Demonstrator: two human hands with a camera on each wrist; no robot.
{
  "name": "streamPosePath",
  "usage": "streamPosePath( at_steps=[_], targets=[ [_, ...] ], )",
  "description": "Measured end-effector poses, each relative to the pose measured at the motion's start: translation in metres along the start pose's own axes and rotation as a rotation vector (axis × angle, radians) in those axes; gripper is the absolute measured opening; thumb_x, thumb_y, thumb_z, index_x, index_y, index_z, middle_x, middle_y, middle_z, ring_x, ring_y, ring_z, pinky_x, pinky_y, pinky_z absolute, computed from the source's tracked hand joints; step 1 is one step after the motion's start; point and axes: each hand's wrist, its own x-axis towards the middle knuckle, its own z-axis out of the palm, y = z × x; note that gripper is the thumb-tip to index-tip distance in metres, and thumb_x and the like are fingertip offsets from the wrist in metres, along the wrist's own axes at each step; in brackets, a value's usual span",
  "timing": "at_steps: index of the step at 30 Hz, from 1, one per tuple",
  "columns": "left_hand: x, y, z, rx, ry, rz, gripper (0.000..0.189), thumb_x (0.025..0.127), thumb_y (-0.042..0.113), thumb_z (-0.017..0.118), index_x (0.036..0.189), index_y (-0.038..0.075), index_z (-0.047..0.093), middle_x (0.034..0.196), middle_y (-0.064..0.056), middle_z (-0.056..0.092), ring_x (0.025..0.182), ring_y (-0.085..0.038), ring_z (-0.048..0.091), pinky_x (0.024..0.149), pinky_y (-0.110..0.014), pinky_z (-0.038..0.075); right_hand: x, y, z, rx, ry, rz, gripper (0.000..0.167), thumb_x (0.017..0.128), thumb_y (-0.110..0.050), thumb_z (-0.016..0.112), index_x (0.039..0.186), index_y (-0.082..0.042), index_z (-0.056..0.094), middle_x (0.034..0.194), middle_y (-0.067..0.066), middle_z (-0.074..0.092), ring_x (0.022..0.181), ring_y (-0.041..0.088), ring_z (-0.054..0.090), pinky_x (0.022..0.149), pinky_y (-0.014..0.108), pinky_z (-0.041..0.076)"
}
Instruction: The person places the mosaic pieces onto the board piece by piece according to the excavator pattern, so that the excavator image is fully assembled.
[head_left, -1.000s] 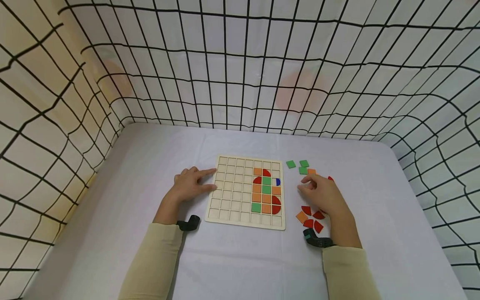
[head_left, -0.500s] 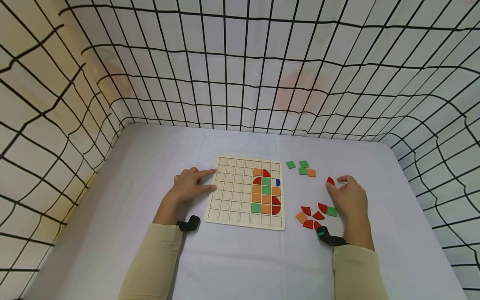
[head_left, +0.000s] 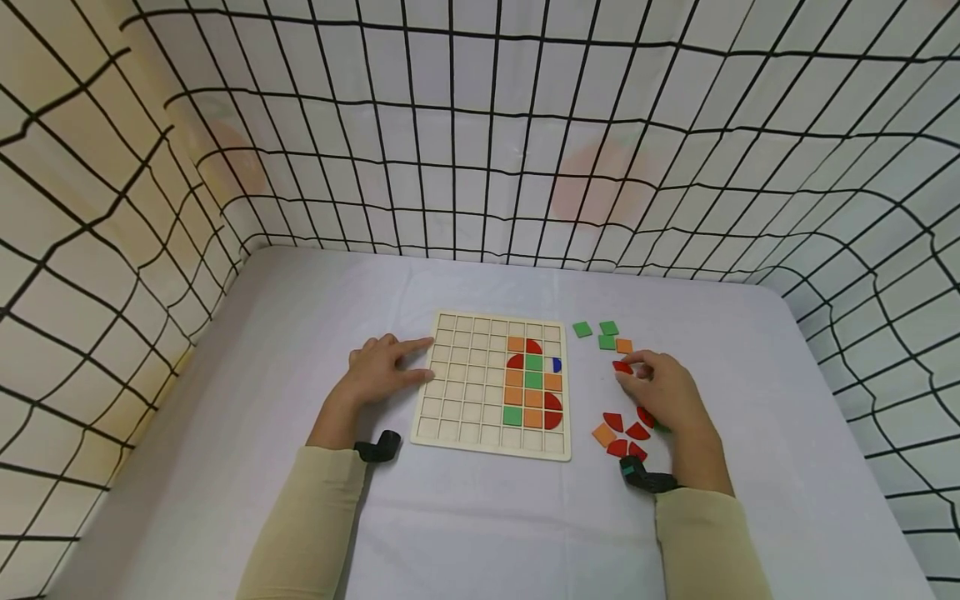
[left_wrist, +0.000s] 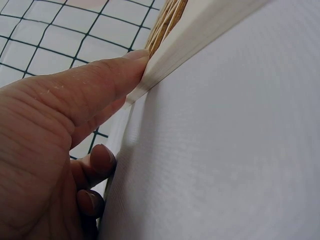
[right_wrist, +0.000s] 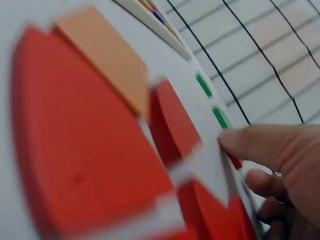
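Note:
A pale wooden grid board [head_left: 468, 392] lies on the white table. My left hand [head_left: 377, 367] rests at its left edge, index finger and thumb extended and spread against the side; in the left wrist view the thumb [left_wrist: 100, 82] touches the board's rim [left_wrist: 187, 37]. Orange squares, green squares, red quarter-circles and a small blue piece [head_left: 557, 365] fill cells on the board's right side. To the right of the board, my right hand [head_left: 663, 387] pinches a red quarter-circle tile [head_left: 622, 367] between thumb and index finger. Its red edge shows beyond the thumb in the right wrist view.
Several green squares [head_left: 582, 330] and an orange square [head_left: 624, 345] lie beyond the right hand. Nearer me are loose red quarter-circles [head_left: 612, 422] and another orange square [head_left: 603, 435]. Black wire mesh [head_left: 487, 142] encloses the table's back and sides.
My right hand went right to the lone red quarter-circle, took hold of it, and has moved back left toward the board with it. My left hand has stayed at the board's edge.

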Motion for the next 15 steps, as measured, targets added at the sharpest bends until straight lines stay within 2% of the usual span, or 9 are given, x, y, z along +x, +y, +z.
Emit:
streamPosePath(
  at_steps=[5, 8, 12, 15],
  targets=[
    [0.000, 0.000, 0.000, 0.001, -0.001, 0.002, 0.065, 0.089, 0.051, 0.073, 0.150, 0.036, 0.053, 0.099, -0.005, 0.055, 0.089, -0.023, 0.044, 0.087, -0.046, 0.029, -0.001, -0.019, 0.011, 0.010, -0.114, -0.124, 0.033, 0.097, -0.026, 0.068, 0.129, -0.018, 0.067, 0.112, 0.011, 0.060, 0.103, 0.028, 0.052, 0.075, 0.034, 0.050],
    [0.001, 0.000, 0.000, 0.004, -0.003, -0.003, 0.065, 0.089, 0.051, 0.073, 0.149, 0.037, 0.053, 0.099, -0.005, 0.055, 0.089, -0.023, 0.044, 0.087, -0.046, 0.029, -0.002, -0.025, 0.014, 0.022, -0.163, -0.175, 0.030, 0.097, -0.022, 0.067, 0.127, -0.023, 0.070, 0.117, 0.010, 0.061, 0.107, 0.027, 0.051, 0.080, 0.039, 0.052],
    [0.000, 0.000, 0.000, 0.004, -0.004, -0.008, 0.066, 0.089, 0.051, 0.073, 0.149, 0.036, 0.053, 0.099, -0.005, 0.055, 0.089, -0.023, 0.044, 0.086, -0.046, 0.029, -0.002, -0.026, 0.016, 0.020, -0.175, -0.168, 0.034, 0.094, -0.025, 0.070, 0.128, -0.023, 0.068, 0.121, 0.010, 0.060, 0.111, 0.028, 0.049, 0.085, 0.043, 0.052],
    [0.000, 0.000, 0.000, 0.004, -0.005, -0.009, 0.065, 0.089, 0.051, 0.073, 0.149, 0.036, 0.053, 0.099, -0.005, 0.055, 0.089, -0.023, 0.044, 0.086, -0.046, 0.029, -0.001, -0.026, 0.016, 0.024, -0.164, -0.131, 0.040, 0.092, -0.031, 0.074, 0.129, -0.019, 0.065, 0.116, 0.010, 0.059, 0.106, 0.027, 0.050, 0.075, 0.035, 0.053]
  ],
)
